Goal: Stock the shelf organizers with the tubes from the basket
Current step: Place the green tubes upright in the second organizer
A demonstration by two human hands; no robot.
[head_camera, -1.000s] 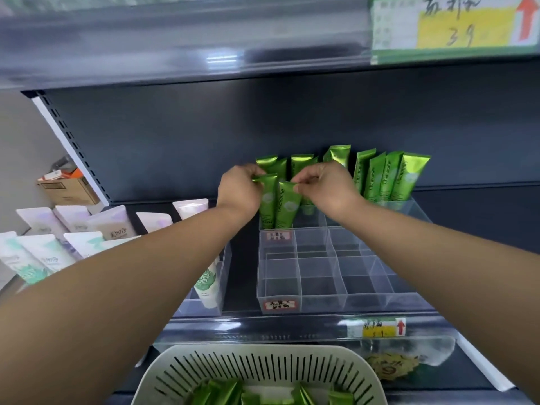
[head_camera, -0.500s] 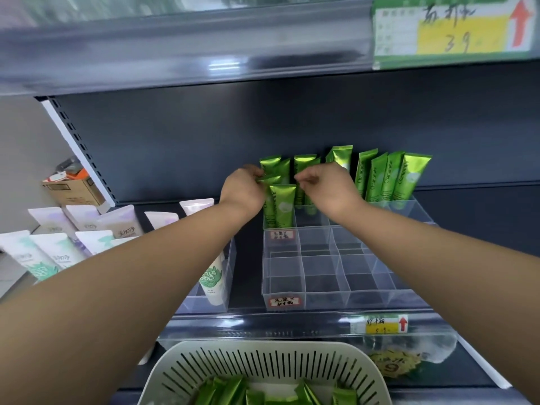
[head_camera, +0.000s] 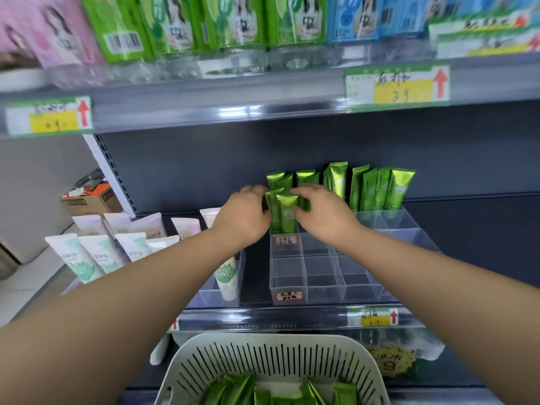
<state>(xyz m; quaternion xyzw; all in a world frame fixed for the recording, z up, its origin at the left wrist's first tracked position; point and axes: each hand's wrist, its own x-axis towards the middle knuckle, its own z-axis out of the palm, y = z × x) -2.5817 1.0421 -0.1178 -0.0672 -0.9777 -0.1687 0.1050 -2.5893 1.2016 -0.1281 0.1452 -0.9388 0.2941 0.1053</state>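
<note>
Head: left hand [head_camera: 242, 214], right hand [head_camera: 324, 213] pinch Chamomile tubes [head_camera: 284, 213]

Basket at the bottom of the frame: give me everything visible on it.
The basket is pale grey-white plastic, with a rounded rim and walls cut by rows of narrow vertical slots. It sits low and centred, in front of and below the shelf edge; its near part is cut off by the frame. Inside, green tubes lie tilted and overlapping. What it rests on is not visible. Neither the left hand nor the right hand touches it; both are up at the standing tubes.
</note>
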